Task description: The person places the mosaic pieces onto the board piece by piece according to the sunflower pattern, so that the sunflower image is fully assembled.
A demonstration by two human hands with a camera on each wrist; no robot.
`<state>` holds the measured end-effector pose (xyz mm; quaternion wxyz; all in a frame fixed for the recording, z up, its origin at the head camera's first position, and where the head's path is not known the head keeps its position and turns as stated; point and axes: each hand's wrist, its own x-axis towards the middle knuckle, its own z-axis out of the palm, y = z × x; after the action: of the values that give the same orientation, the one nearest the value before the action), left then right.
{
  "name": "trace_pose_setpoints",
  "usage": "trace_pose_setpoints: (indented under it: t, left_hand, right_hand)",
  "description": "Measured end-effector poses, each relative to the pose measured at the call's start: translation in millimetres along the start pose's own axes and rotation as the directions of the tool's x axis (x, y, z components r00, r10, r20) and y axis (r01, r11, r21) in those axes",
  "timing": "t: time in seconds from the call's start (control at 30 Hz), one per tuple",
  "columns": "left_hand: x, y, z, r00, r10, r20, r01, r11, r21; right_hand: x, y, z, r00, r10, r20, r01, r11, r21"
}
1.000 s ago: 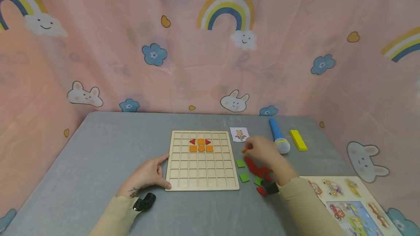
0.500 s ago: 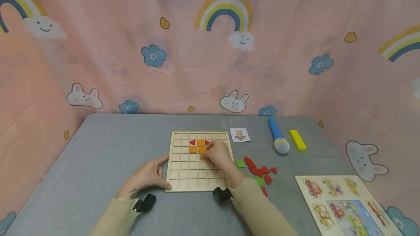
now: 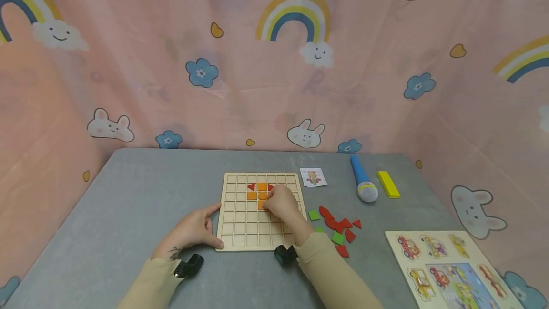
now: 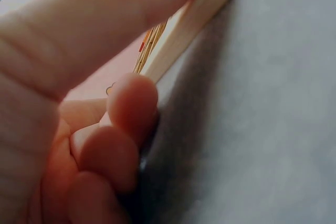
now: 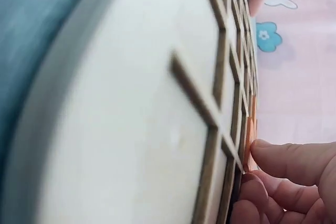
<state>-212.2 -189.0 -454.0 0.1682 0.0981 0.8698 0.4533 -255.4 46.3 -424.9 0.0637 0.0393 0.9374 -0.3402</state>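
Observation:
A wooden grid board (image 3: 244,228) lies flat on the grey table. My left hand (image 3: 193,228) rests against its left edge, thumb and index finger spread along the rim; the left wrist view shows the other fingers curled beside the wood. Over the board's upper middle, my right hand (image 3: 284,204) pinches an orange tile (image 3: 260,205) at a cell just below an orange round piece (image 3: 262,196). In the right wrist view the thumb (image 5: 268,153) presses on orange pieces. Around them sit orange squares (image 3: 251,196) and red triangles (image 3: 251,187), partly covered by the right hand.
Several red pieces (image 3: 330,223) and green squares (image 3: 338,238) lie right of the board. Behind them are a small pattern card (image 3: 313,177), a blue toy microphone (image 3: 362,178) and a yellow block (image 3: 388,184). A picture puzzle board (image 3: 422,256) lies at the front right.
My right hand has carried the orange tile from beside the card leftward onto the board, then lowered slightly at the cell under the round piece. The left hand has stayed put.

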Motion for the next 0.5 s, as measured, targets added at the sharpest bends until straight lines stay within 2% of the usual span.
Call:
trace_pose_setpoints:
  t: [0.13,0.3,0.37,0.5]
  left_hand:
    - [0.0,0.1,1.4,1.0,0.002,0.004,-0.002,1.0,0.001]
    - [-1.2,0.4,1.0,1.0,0.001,0.014,-0.001,1.0,-0.007]
    - [-1.7,0.8,0.3,1.0,0.003,0.015,-0.003,1.0,-0.01]
    - [-1.8,1.6,-0.4,1.0,0.012,0.01,-0.012,1.0,-0.009]
  right_hand:
    - [-3,4,-6,1.0,-0.013,-0.002,0.013,1.0,-0.015]
    - [-12,16,-36,0.999,-0.019,-0.028,0.02,0.999,0.028]
    - [-18,25,-51,0.999,0.009,-0.049,-0.007,0.999,0.035]
    - [-31,54,-81,0.986,0.146,-0.085,-0.142,0.989,0.045]
